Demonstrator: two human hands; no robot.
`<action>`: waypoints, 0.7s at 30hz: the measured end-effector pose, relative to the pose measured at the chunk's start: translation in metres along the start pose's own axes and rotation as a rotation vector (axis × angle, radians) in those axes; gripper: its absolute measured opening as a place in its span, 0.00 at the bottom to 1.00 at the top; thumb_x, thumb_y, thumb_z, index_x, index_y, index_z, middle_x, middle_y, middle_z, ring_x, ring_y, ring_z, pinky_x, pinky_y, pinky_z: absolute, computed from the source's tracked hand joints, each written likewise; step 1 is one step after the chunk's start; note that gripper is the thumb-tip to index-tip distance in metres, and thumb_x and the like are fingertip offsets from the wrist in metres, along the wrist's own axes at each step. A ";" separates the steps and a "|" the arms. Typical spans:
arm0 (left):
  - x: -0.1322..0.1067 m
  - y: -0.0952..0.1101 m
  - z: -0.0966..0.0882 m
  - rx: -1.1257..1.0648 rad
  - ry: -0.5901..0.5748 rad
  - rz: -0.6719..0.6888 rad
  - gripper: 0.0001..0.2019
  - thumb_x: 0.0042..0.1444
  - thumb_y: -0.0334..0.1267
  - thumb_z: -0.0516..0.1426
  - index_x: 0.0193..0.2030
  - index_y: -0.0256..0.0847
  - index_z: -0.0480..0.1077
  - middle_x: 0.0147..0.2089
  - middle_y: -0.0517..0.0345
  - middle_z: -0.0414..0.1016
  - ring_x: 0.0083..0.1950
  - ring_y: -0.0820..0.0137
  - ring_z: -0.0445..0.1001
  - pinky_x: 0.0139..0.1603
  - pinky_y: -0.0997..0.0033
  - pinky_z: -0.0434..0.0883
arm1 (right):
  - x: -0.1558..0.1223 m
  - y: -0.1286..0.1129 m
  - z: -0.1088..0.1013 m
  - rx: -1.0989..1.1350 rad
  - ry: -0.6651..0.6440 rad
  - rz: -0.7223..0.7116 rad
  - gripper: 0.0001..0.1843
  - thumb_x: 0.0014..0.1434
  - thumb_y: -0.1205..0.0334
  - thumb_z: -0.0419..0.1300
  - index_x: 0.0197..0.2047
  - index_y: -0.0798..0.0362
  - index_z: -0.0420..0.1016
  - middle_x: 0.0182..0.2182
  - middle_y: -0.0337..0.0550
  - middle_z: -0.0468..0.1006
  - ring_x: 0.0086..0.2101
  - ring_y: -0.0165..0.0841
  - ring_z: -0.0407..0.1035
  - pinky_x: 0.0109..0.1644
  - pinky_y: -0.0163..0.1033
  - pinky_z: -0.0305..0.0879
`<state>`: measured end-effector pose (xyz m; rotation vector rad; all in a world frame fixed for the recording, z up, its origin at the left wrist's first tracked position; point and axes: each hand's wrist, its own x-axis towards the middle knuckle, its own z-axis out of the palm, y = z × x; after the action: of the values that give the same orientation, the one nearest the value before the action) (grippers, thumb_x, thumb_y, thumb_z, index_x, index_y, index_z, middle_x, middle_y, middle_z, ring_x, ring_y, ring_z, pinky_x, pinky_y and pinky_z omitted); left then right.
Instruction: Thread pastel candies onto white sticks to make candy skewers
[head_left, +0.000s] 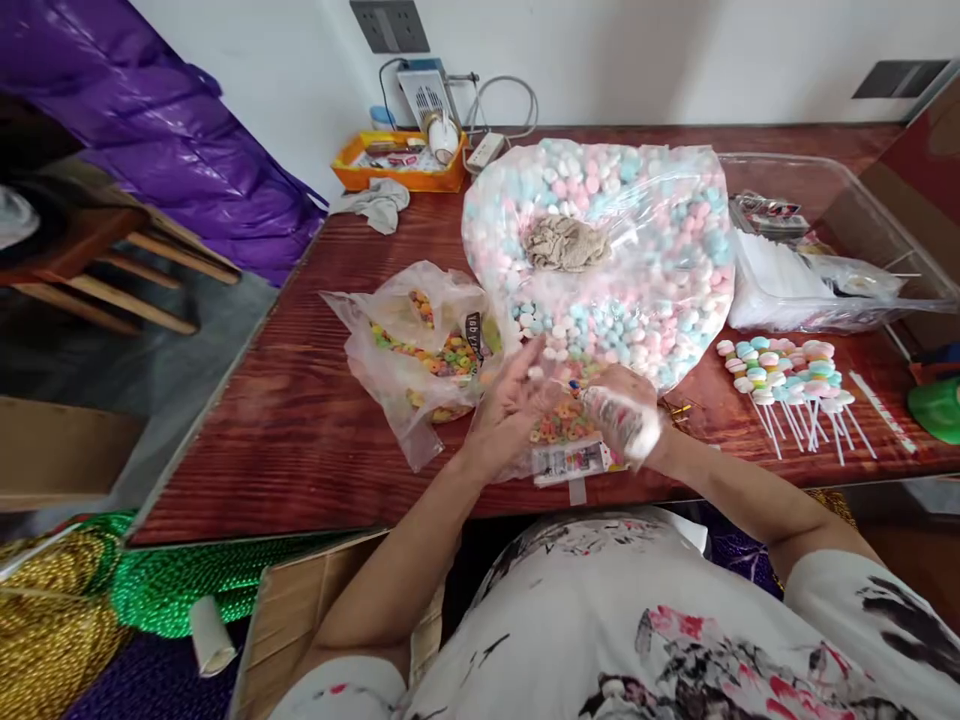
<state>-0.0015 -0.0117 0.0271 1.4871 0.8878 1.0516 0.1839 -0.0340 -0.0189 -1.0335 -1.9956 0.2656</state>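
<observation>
My right hand [626, 385] is closed around a small squeeze bottle [619, 418], partly white and blurred, its nozzle end pointing left. Facing it, my left hand [511, 408] has its fingers bent together, with a small white ball [535, 372] at the fingertips. Below both hands lies a clear bag of colourful rings [562, 425] with a printed label. Left of it, another open plastic bag [390, 375] holds more coloured rings. Just beyond my hands, a big clear bag [675, 255] is full of pink, white and blue balls.
A crumpled beige cloth [566, 243] lies on the big bag. On the right are several ball-topped sticks [795, 375], a clear plastic bin [832, 310] and a green container [936, 408]. An orange tray [412, 180] with a corded device stands at the back left.
</observation>
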 end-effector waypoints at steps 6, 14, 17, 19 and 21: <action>-0.031 -0.017 0.007 -0.648 -0.109 -0.500 0.36 0.55 0.52 0.64 0.68 0.51 0.59 0.54 0.52 0.75 0.46 0.68 0.77 0.44 0.66 0.77 | 0.006 0.001 0.001 -0.177 0.265 -0.403 0.17 0.68 0.58 0.49 0.45 0.59 0.76 0.26 0.45 0.73 0.29 0.35 0.63 0.33 0.41 0.61; -0.048 -0.010 0.013 -0.418 -0.200 -0.481 0.18 0.47 0.45 0.70 0.39 0.34 0.75 0.33 0.58 0.74 0.33 0.74 0.72 0.38 0.74 0.71 | 0.013 0.004 -0.007 -0.310 0.063 -0.567 0.07 0.64 0.65 0.55 0.37 0.55 0.74 0.24 0.41 0.71 0.28 0.32 0.59 0.33 0.40 0.52; -0.049 -0.019 0.009 0.119 -0.132 -0.167 0.12 0.56 0.43 0.64 0.41 0.35 0.76 0.35 0.55 0.77 0.37 0.68 0.74 0.42 0.69 0.72 | 0.013 -0.003 -0.006 -0.046 -0.038 -0.286 0.09 0.62 0.65 0.55 0.32 0.55 0.74 0.24 0.42 0.71 0.28 0.31 0.59 0.33 0.39 0.52; -0.054 -0.029 0.000 0.503 -0.079 0.070 0.10 0.60 0.37 0.59 0.45 0.36 0.77 0.40 0.49 0.80 0.43 0.63 0.77 0.48 0.64 0.73 | 0.007 -0.017 0.002 0.323 -0.148 0.116 0.08 0.60 0.64 0.56 0.30 0.55 0.72 0.24 0.40 0.71 0.27 0.30 0.61 0.32 0.37 0.55; -0.068 -0.039 -0.012 0.775 -0.061 0.283 0.14 0.60 0.31 0.55 0.51 0.39 0.76 0.46 0.46 0.81 0.48 0.60 0.78 0.53 0.60 0.74 | -0.005 -0.036 0.019 0.705 -0.280 0.552 0.07 0.58 0.63 0.57 0.29 0.55 0.71 0.21 0.36 0.68 0.24 0.28 0.61 0.29 0.34 0.56</action>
<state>-0.0357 -0.0649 -0.0217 2.3299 1.1318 0.8874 0.1502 -0.0578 -0.0147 -1.0761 -1.5890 1.3633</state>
